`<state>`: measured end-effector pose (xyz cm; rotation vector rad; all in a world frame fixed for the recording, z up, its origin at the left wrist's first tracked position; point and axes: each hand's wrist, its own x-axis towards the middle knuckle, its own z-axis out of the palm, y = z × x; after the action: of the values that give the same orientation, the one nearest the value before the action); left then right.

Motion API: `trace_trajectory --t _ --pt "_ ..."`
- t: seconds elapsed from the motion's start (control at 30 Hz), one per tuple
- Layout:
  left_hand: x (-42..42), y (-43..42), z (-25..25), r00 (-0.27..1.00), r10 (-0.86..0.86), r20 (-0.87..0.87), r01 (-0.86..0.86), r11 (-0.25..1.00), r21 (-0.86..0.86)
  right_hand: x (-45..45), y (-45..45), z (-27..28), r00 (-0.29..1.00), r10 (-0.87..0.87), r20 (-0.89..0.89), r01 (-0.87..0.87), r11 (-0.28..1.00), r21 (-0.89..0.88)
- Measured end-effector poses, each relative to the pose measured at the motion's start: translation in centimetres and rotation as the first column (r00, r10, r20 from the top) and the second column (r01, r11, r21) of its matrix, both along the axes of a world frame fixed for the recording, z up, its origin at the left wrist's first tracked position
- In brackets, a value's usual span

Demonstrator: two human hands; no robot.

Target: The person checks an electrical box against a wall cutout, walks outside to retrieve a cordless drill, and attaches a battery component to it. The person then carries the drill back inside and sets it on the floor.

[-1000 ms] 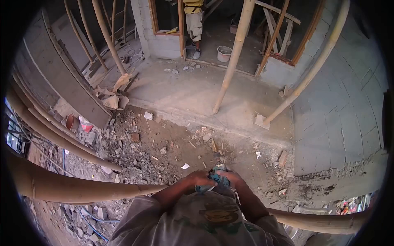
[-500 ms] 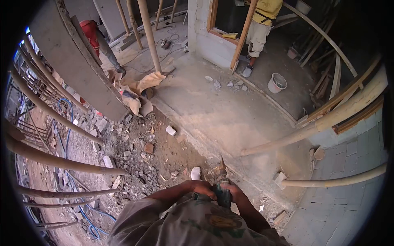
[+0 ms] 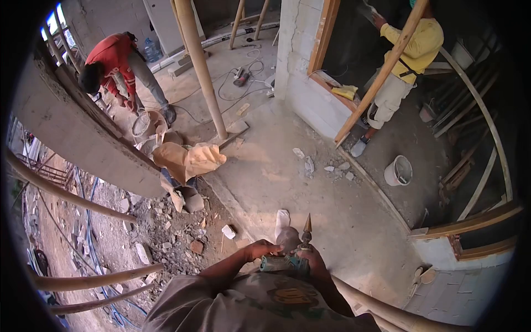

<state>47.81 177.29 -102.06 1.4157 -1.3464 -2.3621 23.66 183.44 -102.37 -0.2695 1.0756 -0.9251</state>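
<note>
Close to my body I hold a teal power drill (image 3: pixel 285 265) with a pointed, cone-shaped metal bit (image 3: pixel 307 226) aimed forward, away from me. My left hand (image 3: pixel 261 250) is closed on the left part of its body. Near the front of the tool, below the bit, my right hand (image 3: pixel 311 257) wraps around it. Parts of the fingers and the grip are hidden by the tool and my shirt. The bit touches nothing. Beyond the tool show my knee and a white shoe (image 3: pixel 282 218) on the concrete floor (image 3: pixel 260 177).
Rubble (image 3: pixel 182 238) and bamboo poles (image 3: pixel 99 276) lie left. Torn brown paper (image 3: pixel 188 160) sits ahead. A person in red (image 3: pixel 113 61) bends by a bucket (image 3: pixel 148 124); another in yellow (image 3: pixel 417 44) stands behind a wooden frame (image 3: pixel 381 72). A white bucket (image 3: pixel 399 170) stands right.
My view has tilted up and moved forward, showing more of both people. My foot has come onto the concrete floor. The drill stays in both hands, now turned more sideways.
</note>
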Motion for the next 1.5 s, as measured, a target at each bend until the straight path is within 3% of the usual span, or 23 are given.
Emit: trace_trajectory --t 0.07,0.1,0.2,0.3,0.33,0.47,0.57,0.63,0.7,0.73,0.77,0.83,0.87,1.0,1.13,1.2,1.23,1.3,1.33,1.37,1.4,1.43,1.5 --pt "0.6 -5.9 0.6 0.972 0.218 -0.085 -0.207 0.971 0.123 0.4 -7.3 5.9 0.995 -0.047 0.09 0.04 0.996 0.081" --pt "1.1 -9.6 1.4 0.939 0.323 -0.116 -0.301 0.938 0.173 -0.1 -11.2 7.1 1.0 0.025 0.015 -0.025 0.999 -0.023" --pt "3.1 -19.8 5.4 0.895 0.446 -0.025 -0.446 0.895 -0.013 -2.7 -21.7 4.9 0.949 0.116 -0.295 -0.133 0.99 -0.04" --pt "5.9 -27.3 7.2 0.741 0.667 -0.081 -0.672 0.731 -0.12 -3.3 -32.3 8.6 0.765 0.18 -0.619 -0.307 0.946 -0.104" --pt "6.6 -29.5 6.9 0.692 0.72 -0.046 -0.719 0.683 -0.131 -3.9 -35.7 7.7 0.636 0.18 -0.751 -0.394 0.912 -0.115" --pt "9.3 -36.6 0.8 0.655 0.746 0.121 -0.734 0.666 -0.133 -3.1 -48.3 7.1 0.373 0.182 -0.91 -0.515 0.856 -0.039" --pt "9.9 -42.4 -3.2 0.661 0.726 0.191 -0.736 0.676 -0.022 0.0 -57.8 7.8 0.448 0.228 -0.865 -0.446 0.895 0.005" --pt "10.9 -47.6 -6.3 0.711 0.684 0.166 -0.626 0.722 -0.294 1.1 -63.5 3.7 0.379 0.215 -0.9 -0.429 0.903 0.034" --pt "12.7 -55.4 -5.6 0.771 0.518 0.371 -0.488 0.854 -0.179 2.0 -69.7 2.1 0.333 0.246 -0.91 -0.417 0.904 0.092" --pt "13.4 -57.8 -5.3 0.782 0.543 0.307 -0.415 0.82 -0.395 3.5 -72.1 2.3 0.334 0.283 -0.899 -0.407 0.904 0.134" --pt "14.7 -62.2 -5.1 0.792 0.565 0.232 -0.323 0.709 -0.627 5.3 -76.5 2.2 0.351 0.286 -0.892 -0.401 0.906 0.133" --pt "16.8 -70.7 1.8 0.722 0.68 0.126 -0.607 0.71 -0.357 8.1 -82.8 2.0 0.414 0.291 -0.862 -0.418 0.902 0.104" --pt "17.7 -73.3 3.7 0.668 0.734 0.122 -0.66 0.661 -0.357 9.9 -85.8 2.2 0.427 0.268 -0.864 -0.429 0.901 0.067" --pt "20.5 -79.4 4.3 0.601 0.791 0.116 -0.755 0.609 -0.244 16.2 -99.1 1.0 0.47 0.266 -0.842 -0.437 0.899 0.04" --pt "22.7 -77.4 -6.6 0.456 0.855 0.247 -0.817 0.512 -0.265 20.9 -113.2 -6.4 0.407 0.339 -0.848 -0.476 0.871 0.12" --pt "22.0 -78.5 -6.8 0.327 0.864 0.382 -0.924 0.377 -0.061 22.3 -120.1 -13.2 0.436 0.338 -0.834 -0.427 0.893 0.139" --pt "21.8 -78.3 -8.1 0.28 0.879 0.387 -0.951 0.308 -0.011 22.9 -123.9 -17.0 0.448 0.345 -0.825 -0.405 0.901 0.156" --pt "20.7 -78.9 -11.0 0.207 0.795 0.57 -0.977 0.198 0.078 23.4 -131.5 -25.5 0.523 0.265 -0.81 -0.315 0.943 0.106" --pt "20.9 -77.3 -13.7 0.312 0.745 0.59 -0.931 0.365 0.032 23.5 -133.9 -29.3 0.553 0.236 -0.799 -0.261 0.96 0.103" --pt "20.5 -76.3 -15.9 0.326 0.594 0.736 -0.849 0.526 -0.048 24.4 -137.3 -29.9 0.479 0.254 -0.84 -0.246 0.958 0.149" --pt "21.0 -80.4 -15.0 0.347 0.581 0.736 -0.898 0.433 0.082 24.2 -140.6 -34.0 0.376 0.276 -0.885 -0.225 0.953 0.202" --pt "21.3 -86.6 -12.3 0.368 0.567 0.737 -0.922 0.322 0.213 23.4 -143.9 -37.8 0.399 0.26 -0.879 -0.2 0.961 0.193" --pt "22.4 -95.2 -11.8 0.366 0.639 0.676 -0.929 0.208 0.306 23.7 -149.5 -41.6 0.4 0.247 -0.882 -0.153 0.967 0.202"
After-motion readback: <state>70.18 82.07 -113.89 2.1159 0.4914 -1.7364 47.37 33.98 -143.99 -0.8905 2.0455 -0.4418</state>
